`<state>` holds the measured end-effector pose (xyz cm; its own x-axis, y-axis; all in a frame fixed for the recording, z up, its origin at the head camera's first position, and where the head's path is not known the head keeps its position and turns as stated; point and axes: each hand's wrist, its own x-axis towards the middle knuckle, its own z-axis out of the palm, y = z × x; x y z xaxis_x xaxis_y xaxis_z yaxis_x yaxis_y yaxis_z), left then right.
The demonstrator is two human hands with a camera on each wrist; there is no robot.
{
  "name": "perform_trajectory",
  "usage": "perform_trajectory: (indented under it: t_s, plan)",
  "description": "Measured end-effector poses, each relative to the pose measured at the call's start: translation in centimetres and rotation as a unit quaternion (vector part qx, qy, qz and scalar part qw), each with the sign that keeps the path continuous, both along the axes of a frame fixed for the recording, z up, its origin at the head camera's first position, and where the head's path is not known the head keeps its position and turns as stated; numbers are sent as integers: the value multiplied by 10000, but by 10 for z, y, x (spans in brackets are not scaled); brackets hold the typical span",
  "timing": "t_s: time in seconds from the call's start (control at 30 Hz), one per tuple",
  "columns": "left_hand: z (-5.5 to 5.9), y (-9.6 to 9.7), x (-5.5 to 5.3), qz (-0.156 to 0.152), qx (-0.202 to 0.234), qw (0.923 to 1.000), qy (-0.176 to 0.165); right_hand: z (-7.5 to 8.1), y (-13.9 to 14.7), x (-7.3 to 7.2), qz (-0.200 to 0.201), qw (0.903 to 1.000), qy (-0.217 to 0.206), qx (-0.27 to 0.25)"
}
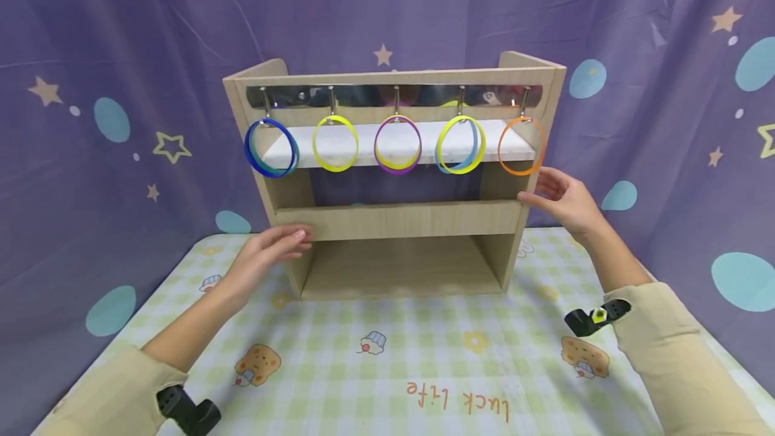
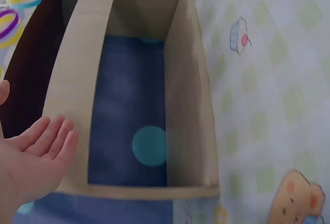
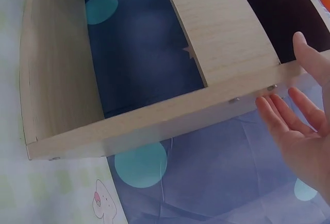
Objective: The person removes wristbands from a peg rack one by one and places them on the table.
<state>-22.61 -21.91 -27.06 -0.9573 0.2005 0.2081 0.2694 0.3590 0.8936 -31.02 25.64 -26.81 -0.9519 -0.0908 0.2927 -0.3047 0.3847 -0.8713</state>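
A light wooden shelf unit (image 1: 396,222) stands on the table in the head view. My left hand (image 1: 269,247) is at the left end of its middle crossboard, fingers extended; in the left wrist view the fingertips overlap the crossboard (image 2: 77,80). On the other side, my right hand (image 1: 566,204) is at the right side panel (image 3: 154,113), thumb by the front edge and loosely bent fingers along the outer face. Neither hand grips anything. Rings hang from hooks above: blue (image 1: 247,148) with teal, yellow (image 1: 315,143), purple (image 1: 377,144) with yellow, yellow (image 1: 482,143) with light blue, and orange (image 1: 519,173).
A shiny metal strip (image 1: 363,96) carries the hooks along the unit's upper front. Behind them lies a white shelf board (image 1: 369,136). A green checked cloth (image 1: 327,369) covers the table, and a purple curtain (image 1: 339,12) with stars surrounds the back and sides.
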Motion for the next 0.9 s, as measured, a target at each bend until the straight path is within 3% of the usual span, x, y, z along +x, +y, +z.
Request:
perform_trajectory:
  t_s: [0.27,0.47,0.9]
  plan:
    - [14,39,-8,-576,343,9977,-128,0,-4,-2,-447,9989,-79,106]
    - [20,69,-13,-935,353,9947,-219,-3,-6,-2,-426,9991,-33,44]
    - [34,135,-16,-1691,825,9816,-339,-8,-7,-1,-312,9991,96,-256]
